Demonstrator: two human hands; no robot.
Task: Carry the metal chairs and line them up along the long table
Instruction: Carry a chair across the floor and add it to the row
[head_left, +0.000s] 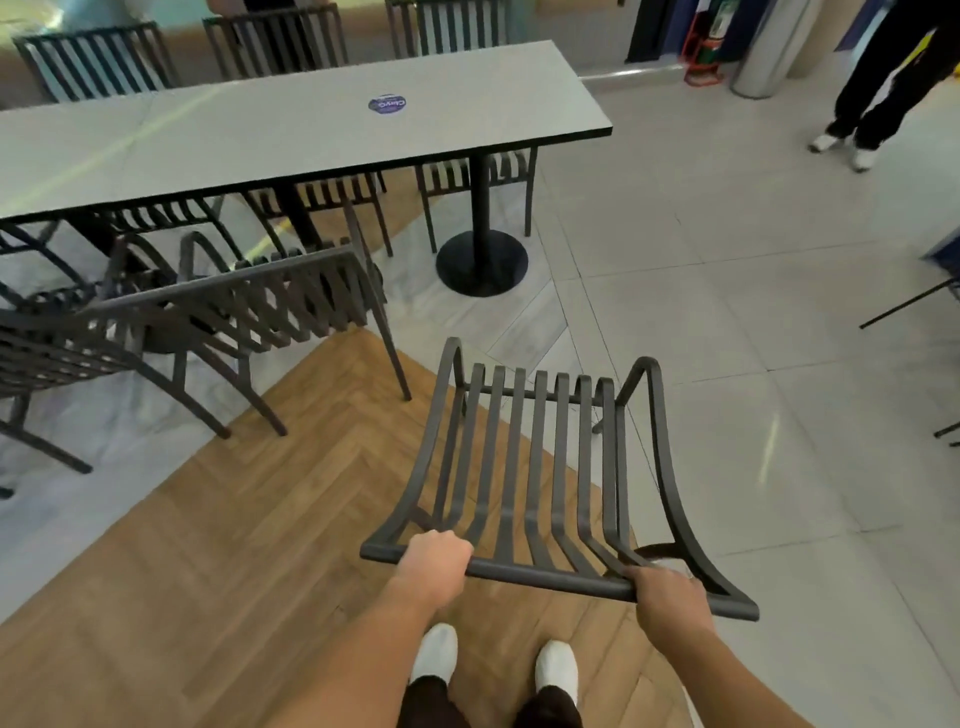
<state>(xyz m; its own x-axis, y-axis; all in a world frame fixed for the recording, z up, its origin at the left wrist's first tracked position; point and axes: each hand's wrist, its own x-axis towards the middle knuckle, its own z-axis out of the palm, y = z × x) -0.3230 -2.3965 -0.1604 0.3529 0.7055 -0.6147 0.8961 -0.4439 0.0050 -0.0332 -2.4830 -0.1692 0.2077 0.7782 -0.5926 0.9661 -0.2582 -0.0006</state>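
A dark slatted metal chair (540, 467) is right in front of me, its back toward me. My left hand (436, 558) grips the left part of its top rail, and my right hand (667, 597) grips the right part. The long grey table (291, 130) stretches from the left edge to the upper middle, on black pedestal bases. Another metal chair (249, 312) stands at the table's near side, left of the one I hold. More chairs stand further left (47, 343) and along the far side (93, 62).
A black round pedestal base (482, 264) stands on the floor ahead of the held chair. A person's legs in dark trousers (878, 88) stand at the upper right. A dark furniture leg (909, 306) pokes in at the right edge. Pale tiles lie to the right, wood flooring underfoot.
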